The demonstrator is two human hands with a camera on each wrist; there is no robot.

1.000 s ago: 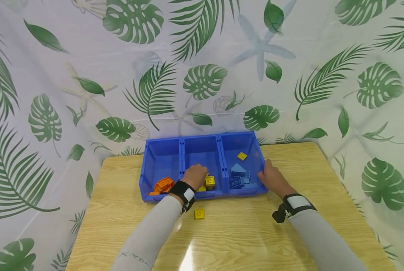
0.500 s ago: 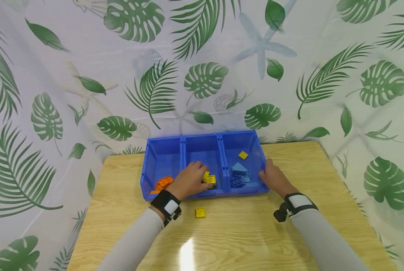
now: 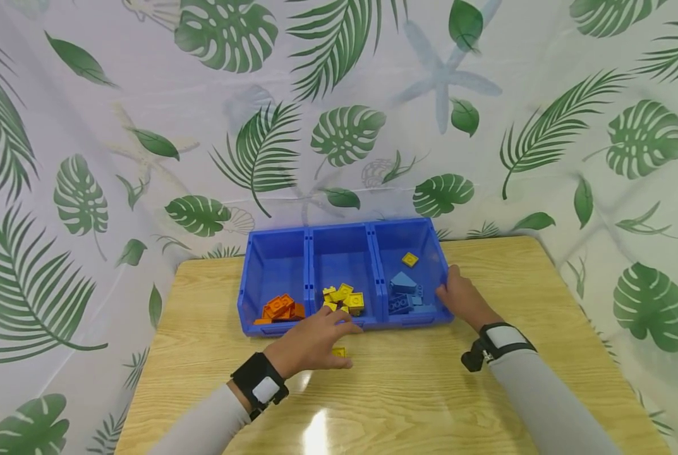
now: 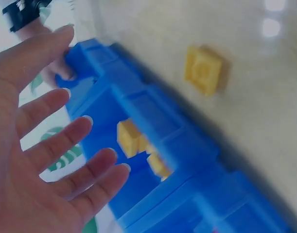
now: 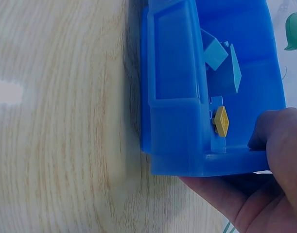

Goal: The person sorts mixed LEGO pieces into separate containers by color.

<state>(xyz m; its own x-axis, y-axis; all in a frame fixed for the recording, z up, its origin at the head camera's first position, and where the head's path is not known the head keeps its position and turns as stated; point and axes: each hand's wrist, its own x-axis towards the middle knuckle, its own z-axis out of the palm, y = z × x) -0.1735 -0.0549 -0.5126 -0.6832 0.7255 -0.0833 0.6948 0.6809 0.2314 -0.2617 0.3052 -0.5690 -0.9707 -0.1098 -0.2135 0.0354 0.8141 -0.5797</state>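
A blue three-compartment bin [image 3: 276,253] stands at the back of the wooden table [image 3: 407,392]. Orange bricks [image 3: 278,308] lie in its left compartment and yellow bricks [image 3: 344,296] in the middle one. Blue bricks [image 3: 404,294] and one yellow brick [image 3: 409,259] lie in the right one. My left hand [image 3: 330,328] hovers open, fingers spread, just in front of the bin and partly covers a loose yellow brick [image 3: 339,351] on the table. My right hand [image 3: 449,292] grips the bin's right wall [image 5: 177,121], thumb [image 5: 279,131] over the rim.
A leaf-printed curtain [image 3: 339,126] hangs close behind the bin and around the table's sides. Bare wood stretches from the bin's front to the near edge. In the left wrist view the loose yellow brick [image 4: 204,69] lies a short way from the bin's front wall [image 4: 187,160].
My left hand has come out of the middle compartment and drawn back toward me, over the loose yellow brick on the table. The right hand has stayed on the bin's wall.
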